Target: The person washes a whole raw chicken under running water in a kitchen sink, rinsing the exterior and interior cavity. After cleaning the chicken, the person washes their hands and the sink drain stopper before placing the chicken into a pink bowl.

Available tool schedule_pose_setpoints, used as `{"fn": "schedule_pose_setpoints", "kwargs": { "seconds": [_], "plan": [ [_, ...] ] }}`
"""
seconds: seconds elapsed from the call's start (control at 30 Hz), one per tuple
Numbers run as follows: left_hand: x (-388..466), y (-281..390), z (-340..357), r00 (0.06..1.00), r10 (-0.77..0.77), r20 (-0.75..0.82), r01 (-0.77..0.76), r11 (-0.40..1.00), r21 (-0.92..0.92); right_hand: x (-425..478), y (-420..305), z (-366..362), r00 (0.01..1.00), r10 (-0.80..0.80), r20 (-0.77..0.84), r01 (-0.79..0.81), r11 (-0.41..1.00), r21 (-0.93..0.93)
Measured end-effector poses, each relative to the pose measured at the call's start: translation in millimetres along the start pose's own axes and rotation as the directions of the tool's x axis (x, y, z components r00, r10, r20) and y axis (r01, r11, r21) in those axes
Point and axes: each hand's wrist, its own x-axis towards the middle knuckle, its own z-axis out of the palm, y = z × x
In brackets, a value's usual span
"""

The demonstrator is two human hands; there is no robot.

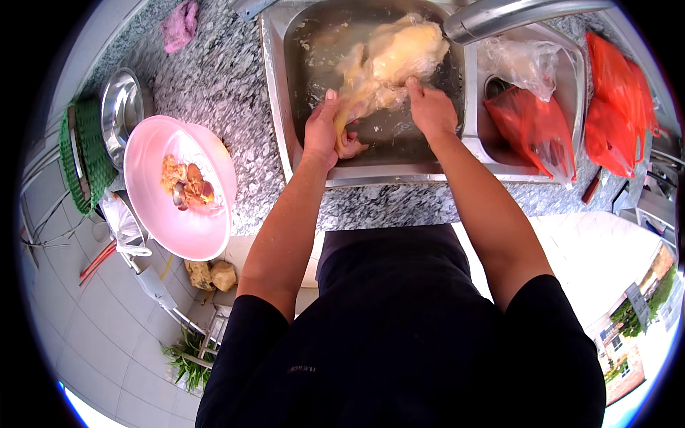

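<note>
A whole plucked chicken (pixel 409 51) lies partly under cloudy water in the large left basin of a steel double sink (pixel 275 107). Its pale yellow body is toward the faucet, and a thin end, which looks like the neck and head, points toward me. Around that thin end my left hand (pixel 321 131) is closed, thumb up, at the basin's near left. My right hand (pixel 434 112) grips the near right edge of the carcass, thumb on top; its fingers are partly hidden.
A metal faucet (pixel 503 18) reaches over the sink. The right basin holds a red plastic bag (pixel 535 128) and a clear bag (pixel 522 59). More red bags (pixel 615 107) lie beyond. Left are a pink bowl (pixel 155 214) with giblets (pixel 187 182), a steel bowl (pixel 120 107) and a pink cloth (pixel 179 27).
</note>
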Motion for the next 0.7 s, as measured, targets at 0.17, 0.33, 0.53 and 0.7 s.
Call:
{"fn": "schedule_pose_setpoints", "kwargs": {
  "seconds": [0.17, 0.33, 0.53, 0.7],
  "plan": [
    [11, -26, 11, 0.779, 0.605, 0.164, -0.325, 0.165, 0.931, 7, 11, 5, 0.929, 0.124, 0.349, -0.368, 0.426, 0.827],
    [53, -14, 6, 0.898, 0.354, 0.261, -0.277, -0.005, 0.961, 15, -2, 0, 0.901, -0.002, 0.433, -0.352, 0.580, 0.735],
    [51, 5, 0, 0.971, 0.203, 0.126, -0.222, 0.576, 0.786, -5, -25, -28, 0.944, -0.086, 0.319, -0.218, 0.564, 0.797],
    [44, 10, 3, 0.948, 0.316, -0.025, -0.179, 0.599, 0.780, 27, -34, -60, 0.969, -0.081, 0.233, -0.142, 0.590, 0.795]
  ]
}}
